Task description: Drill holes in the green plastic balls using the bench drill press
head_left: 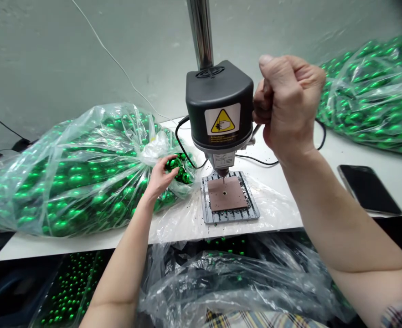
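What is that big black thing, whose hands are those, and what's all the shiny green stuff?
There's only one picture, taken by a camera on the person's head, looking down past their own arms. The black machine looks like a small drill on a shiny pole, with a thin bit pointing down. Below it, a brown square with a hole rests on a grooved metal plate. The left hand has its fingers on shiny green balls by a big clear bag. The right hand is curled up beside the machine; its fingers hide whatever it may grip. The white table also holds another bag of balls and a phone.
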Demonstrator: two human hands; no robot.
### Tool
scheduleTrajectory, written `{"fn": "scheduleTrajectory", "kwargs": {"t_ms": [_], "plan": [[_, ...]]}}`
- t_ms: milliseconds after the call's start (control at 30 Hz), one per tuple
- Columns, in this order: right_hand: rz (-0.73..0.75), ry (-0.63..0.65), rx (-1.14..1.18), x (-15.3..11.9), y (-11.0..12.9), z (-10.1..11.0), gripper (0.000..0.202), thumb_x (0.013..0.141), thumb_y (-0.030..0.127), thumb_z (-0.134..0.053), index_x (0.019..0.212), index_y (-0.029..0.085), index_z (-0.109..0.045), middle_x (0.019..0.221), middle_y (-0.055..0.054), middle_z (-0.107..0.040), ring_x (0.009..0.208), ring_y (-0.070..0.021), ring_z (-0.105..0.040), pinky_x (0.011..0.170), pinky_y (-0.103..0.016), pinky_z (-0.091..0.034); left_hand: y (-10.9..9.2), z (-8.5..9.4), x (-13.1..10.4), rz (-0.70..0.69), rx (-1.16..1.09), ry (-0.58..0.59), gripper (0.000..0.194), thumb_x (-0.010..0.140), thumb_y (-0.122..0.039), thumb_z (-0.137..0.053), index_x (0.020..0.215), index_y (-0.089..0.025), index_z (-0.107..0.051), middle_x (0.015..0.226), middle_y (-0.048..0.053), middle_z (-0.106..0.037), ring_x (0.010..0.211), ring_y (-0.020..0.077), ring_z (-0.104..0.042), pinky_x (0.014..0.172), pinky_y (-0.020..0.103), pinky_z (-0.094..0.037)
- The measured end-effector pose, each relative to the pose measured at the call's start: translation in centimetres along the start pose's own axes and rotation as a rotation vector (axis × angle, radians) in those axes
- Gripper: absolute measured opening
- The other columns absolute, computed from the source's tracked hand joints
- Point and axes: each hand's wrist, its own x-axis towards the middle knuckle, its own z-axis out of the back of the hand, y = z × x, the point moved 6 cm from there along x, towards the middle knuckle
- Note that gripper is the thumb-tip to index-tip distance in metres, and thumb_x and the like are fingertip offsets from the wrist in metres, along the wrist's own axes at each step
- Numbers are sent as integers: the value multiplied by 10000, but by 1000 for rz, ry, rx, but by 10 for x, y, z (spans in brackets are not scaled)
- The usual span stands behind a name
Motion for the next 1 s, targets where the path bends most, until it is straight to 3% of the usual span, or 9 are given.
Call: {"fn": "scheduleTrajectory", "kwargs": {"t_ms": [67,133,233,367,467,567,733,867,1000], "plan": [[-11,-15,5,-2,2,0,517,772,405,-786,483,240,-390,437,46,-329,358,-85,-238,299,-301,-150,-8,8,-23,66,-292,-50,497,805,-369,-721,1273,-222,-638,1075,43,-682,907,174,-638,858,303,-519],[-16,-15,12,-3,4,-1,480,756,373,-788,484,241,-415,440,45,-341,362,-88,-251,301,-304,-158,-17,4,-43,166,-570,-54,502,821,-408,-719,1285,-253,-608,1071,32,-686,877,162,-654,788,281,-538],[-29,-14,15,-2,4,-1,454,753,332,-766,473,245,-420,427,41,-350,358,-99,-259,301,-309,-159,-30,-23,-65,362,-878,88,504,834,-447,-722,1292,-284,-587,1102,45,-695,854,176,-687,758,307,-569],[-35,-12,40,0,3,-2,519,711,404,-812,476,254,-374,421,49,-330,351,-101,-250,301,-310,-150,-38,-65,-80,552,-1047,230,576,859,-538,-709,1351,-287,-546,1102,81,-717,896,202,-714,780,327,-577],[-34,18,36,1,3,-3,552,676,483,-835,489,260,-366,428,59,-316,340,-90,-243,303,-308,-159,-32,-86,-80,541,-989,175,617,788,-442,-814,1323,-244,-580,1099,69,-718,949,192,-706,846,329,-565],[-31,45,18,3,0,-3,569,687,535,-822,506,263,-356,435,60,-314,344,-86,-235,312,-307,-165,-24,-101,-77,432,-808,108,694,695,-354,-889,1304,-177,-606,1025,62,-726,945,174,-685,914,330,-536],[-19,78,-19,7,-5,-2,570,790,537,-752,539,264,-318,449,53,-309,368,-102,-250,326,-323,-207,-15,-123,-73,278,-576,127,682,649,-330,-900,1253,-144,-642,1094,108,-732,987,216,-682,936,375,-538],[-52,60,-66,7,-6,-2,569,834,508,-725,547,256,-304,466,48,-292,418,-108,-268,368,-317,-243,-14,-132,-71,185,-473,152,607,662,-303,-868,1210,-144,-659,1158,123,-728,1005,235,-689,940,396,-549],[-17,50,-17,4,0,-3,570,795,507,-751,522,262,-315,464,50,-288,410,-102,-256,367,-320,-213,-23,-132,-74,54,-355,172,554,695,-292,-839,1204,-168,-658,1192,114,-710,1055,249,-677,952,407,-544]]}}
